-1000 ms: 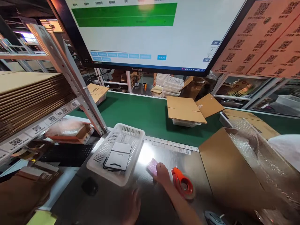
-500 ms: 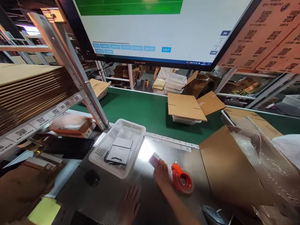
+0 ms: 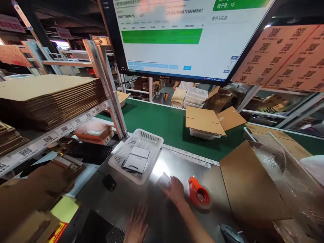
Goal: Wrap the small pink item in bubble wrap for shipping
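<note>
My right hand (image 3: 176,190) grips the edge of a small clear bubble-wrapped packet (image 3: 164,180) on the steel worktable. What is inside the packet is too blurred to make out. My left hand (image 3: 137,221) lies flat with fingers stretched, holding nothing, near the table's front. Just beyond the packet stands a white perforated basket (image 3: 118,158). Inside it is a white gift bag (image 3: 137,160) with black cord handles. An orange tape dispenser (image 3: 198,194) lies to the right of my right hand.
Behind the table runs a green conveyor (image 3: 159,118) bearing a cardboard-topped basket (image 3: 205,135). An opened carton (image 3: 253,182) is on the right. Flattened cartons (image 3: 50,101) fill the left shelf. A black mouse (image 3: 109,182) lies left; a monitor (image 3: 162,54) hangs above.
My view has swung left and up, showing more of the monitor and left shelf. My right hand keeps hold of the packet, which now lies flatter. My left hand stays low, fingers outstretched.
</note>
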Demonstrator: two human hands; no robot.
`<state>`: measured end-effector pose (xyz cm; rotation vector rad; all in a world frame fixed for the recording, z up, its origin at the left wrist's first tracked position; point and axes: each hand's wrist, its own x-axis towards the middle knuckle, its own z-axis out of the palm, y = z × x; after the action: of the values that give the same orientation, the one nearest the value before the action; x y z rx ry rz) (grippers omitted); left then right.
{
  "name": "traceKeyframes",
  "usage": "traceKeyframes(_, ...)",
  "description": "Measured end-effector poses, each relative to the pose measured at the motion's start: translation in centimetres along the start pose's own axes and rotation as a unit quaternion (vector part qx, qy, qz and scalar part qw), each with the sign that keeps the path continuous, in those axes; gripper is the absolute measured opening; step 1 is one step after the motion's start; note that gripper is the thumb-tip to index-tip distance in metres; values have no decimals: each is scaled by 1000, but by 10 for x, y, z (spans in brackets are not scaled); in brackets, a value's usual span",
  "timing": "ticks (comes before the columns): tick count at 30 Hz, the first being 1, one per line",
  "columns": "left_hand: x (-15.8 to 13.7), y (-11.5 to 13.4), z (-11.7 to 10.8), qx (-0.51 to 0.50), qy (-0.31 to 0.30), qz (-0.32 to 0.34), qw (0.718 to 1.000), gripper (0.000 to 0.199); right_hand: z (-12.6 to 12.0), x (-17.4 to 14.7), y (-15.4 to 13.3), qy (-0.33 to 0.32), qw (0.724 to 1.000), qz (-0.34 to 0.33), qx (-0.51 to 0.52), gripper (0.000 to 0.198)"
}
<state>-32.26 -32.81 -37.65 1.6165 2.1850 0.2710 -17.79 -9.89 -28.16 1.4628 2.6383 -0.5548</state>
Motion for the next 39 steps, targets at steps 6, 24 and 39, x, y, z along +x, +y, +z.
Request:
traceKeyframes(6, -40, -43, 36, 11, -37, -46, 998, 68, -2, 38, 0, -45, 999, 11, -10, 94)
traceKeyframes(24, -35, -26, 32, -12, -49, 20, 999, 64, 57, -45, -38, 2, 996, -89, 5, 59)
traceKeyframes(39, -35, -29, 35, -23, 0, 53, 998, 69, 25, -14, -38, -70, 997, -1, 30, 105)
